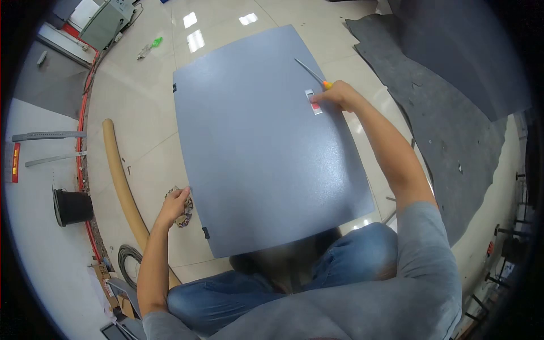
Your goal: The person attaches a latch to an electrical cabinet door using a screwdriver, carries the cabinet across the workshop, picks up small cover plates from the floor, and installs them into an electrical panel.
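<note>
A large grey panel (255, 147) lies in front of my knees, with two small black hinges (206, 233) on its left edge. Near its right edge is a silver latch with a red part (315, 105). My right hand (335, 96) is closed round a screwdriver (310, 71) with an orange and yellow handle, its shaft pointing up and left over the panel; a finger touches the latch. My left hand (178, 203) pinches the panel's left edge, beside a patterned coil or cloth (185, 214) that I cannot make out clearly.
A long tan tube (122, 181) lies on the tiled floor at the left, near a black bucket (73, 207) and a coiled cable (129, 263). A dark grey mat (436, 119) spreads at the right. A green machine (107, 25) stands at the upper left.
</note>
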Demonstrator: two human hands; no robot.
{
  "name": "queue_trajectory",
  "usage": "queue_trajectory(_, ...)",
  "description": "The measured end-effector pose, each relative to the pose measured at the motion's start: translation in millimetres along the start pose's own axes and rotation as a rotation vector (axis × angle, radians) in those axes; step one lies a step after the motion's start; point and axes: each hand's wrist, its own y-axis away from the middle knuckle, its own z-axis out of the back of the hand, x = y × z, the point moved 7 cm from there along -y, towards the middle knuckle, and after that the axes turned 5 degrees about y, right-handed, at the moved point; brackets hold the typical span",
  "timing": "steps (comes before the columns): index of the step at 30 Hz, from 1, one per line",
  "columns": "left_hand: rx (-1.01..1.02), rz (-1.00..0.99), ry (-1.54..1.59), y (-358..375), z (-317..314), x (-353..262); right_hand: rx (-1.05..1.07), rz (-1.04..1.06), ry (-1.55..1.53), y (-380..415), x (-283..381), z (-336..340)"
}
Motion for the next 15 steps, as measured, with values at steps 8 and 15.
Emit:
queue_trajectory(8, 0.015, -0.016, 0.040, -21, -20, -5, -0.088, -0.025, 0.256, 9, 0, 5)
queue_trajectory(15, -0.054, -0.017, -0.180, -29, -23, -13, -0.090, -0.157, 0.066, 38, -28, -5)
